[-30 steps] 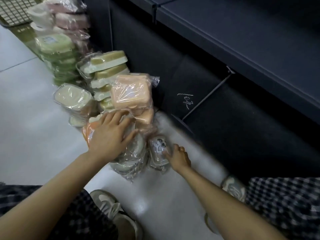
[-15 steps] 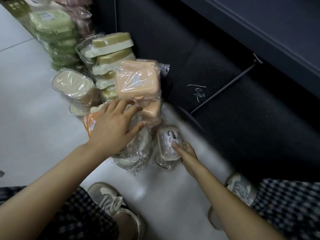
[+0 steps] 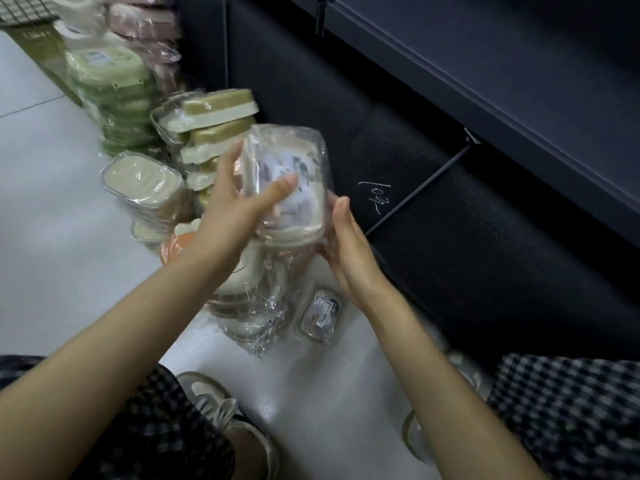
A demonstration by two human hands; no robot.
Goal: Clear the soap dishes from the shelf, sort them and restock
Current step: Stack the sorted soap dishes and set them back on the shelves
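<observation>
A plastic-wrapped soap dish pack [image 3: 304, 157], whitish with a label facing me, is lifted above the floor piles. My left hand [image 3: 235, 206] grips its left side with the thumb across the front. Against its right lower edge my right hand [image 3: 346, 244] holds it, fingers mostly straight. Below them lie a pile of clear-wrapped white dishes [image 3: 249, 306] and a small labelled dish [image 3: 320, 315] on the floor. Stacks of olive-and-white dishes [image 3: 214, 119], cream dishes [image 3: 142, 181], green dishes [image 3: 110, 84] and pink dishes [image 3: 145, 26] stand behind. An orange dish [image 3: 176, 247] peeks out under my left wrist.
The dark shelf unit [image 3: 485, 98] runs along the right, its lower board [image 3: 450, 244] marked in chalk. White floor tiles [image 3: 52, 237] spread to the left. My shoes [image 3: 221, 410] and checked trousers [image 3: 571, 410] fill the bottom of the view.
Both hands left the floor pile and lifted a wrapped dish pack up between them. The peach-coloured pack seen earlier on top of the stack is hidden behind it or gone.
</observation>
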